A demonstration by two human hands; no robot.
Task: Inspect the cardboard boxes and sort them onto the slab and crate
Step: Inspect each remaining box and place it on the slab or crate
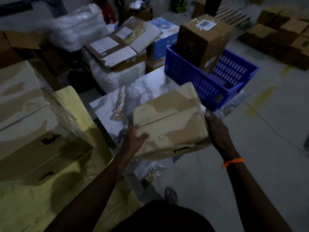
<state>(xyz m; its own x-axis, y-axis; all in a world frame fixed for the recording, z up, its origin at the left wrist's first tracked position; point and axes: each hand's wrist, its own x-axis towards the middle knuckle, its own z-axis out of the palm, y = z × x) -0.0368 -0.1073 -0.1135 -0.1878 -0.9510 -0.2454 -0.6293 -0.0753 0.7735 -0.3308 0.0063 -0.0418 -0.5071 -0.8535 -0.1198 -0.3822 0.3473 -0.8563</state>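
Item: worn cardboard box (pixel 170 121), gripped between my left hand (pixel 136 139) and right hand (pixel 217 133), over the marbled slab (pixel 117 104); long axis spans hand to hand; blue crate (pixel 209 86) beyond, nearer my right; already holds another box (pixel 202 41).

Labels, prints on boxes too blurred; nothing legible.

I am observing operator's body from head camera. Both forearms are showing bare, no sleeves reaching wrists. Orange thread band (pixel 232 162) is circling right wrist, loose end sticking out at inner side. Left hand (pixel 135 141) and right hand (pixel 217 131) are wearing no gloves. Dark garment (pixel 163 218) is covering torso. Sandal (pixel 170 195) is showing on one foot.
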